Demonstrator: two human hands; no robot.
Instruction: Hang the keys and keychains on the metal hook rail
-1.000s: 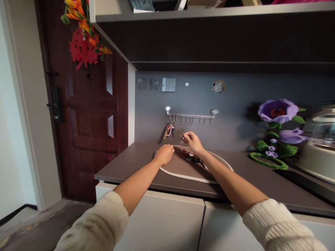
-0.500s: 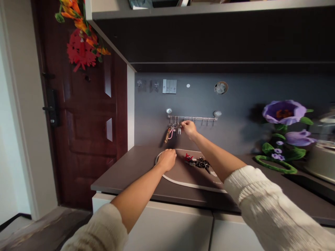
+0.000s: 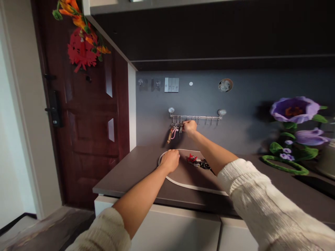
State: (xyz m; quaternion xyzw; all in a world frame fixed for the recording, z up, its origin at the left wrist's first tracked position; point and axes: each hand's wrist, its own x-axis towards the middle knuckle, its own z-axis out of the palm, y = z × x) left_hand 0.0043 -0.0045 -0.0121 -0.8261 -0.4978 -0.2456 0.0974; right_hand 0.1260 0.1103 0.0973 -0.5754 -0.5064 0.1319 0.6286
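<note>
My right hand (image 3: pixel 190 127) is up at the metal hook rail (image 3: pixel 197 117) on the wall, its fingers pinched around a set of keys (image 3: pixel 181 128) just under the hooks. The fingers hide where the ring meets the hook. Left of it, a gold-coloured key fob (image 3: pixel 170 135) and a pink strap (image 3: pixel 174 131) hang from key rings on the rail. My left hand (image 3: pixel 170 161) rests palm down on the left part of a brown mat (image 3: pixel 183 179) with a pale border, fingers bent downward and apparently holding nothing. A bunch of keys with a red charm (image 3: pixel 192 158) lies on the mat, partly behind my right forearm.
The mat lies on a brown countertop (image 3: pixel 125 170) beneath a dark overhanging shelf (image 3: pixel 204 35). Purple plush flowers (image 3: pixel 294 111) stand at the right. Two clear hooks (image 3: pixel 158 83) and a switch panel (image 3: pixel 171 84) are on the wall. At the left is a dark red door (image 3: pixel 89 153).
The view has shifted slightly, so things on the right sit farther right. My right hand stays at the rail with the keys; my left hand stays on the mat.
</note>
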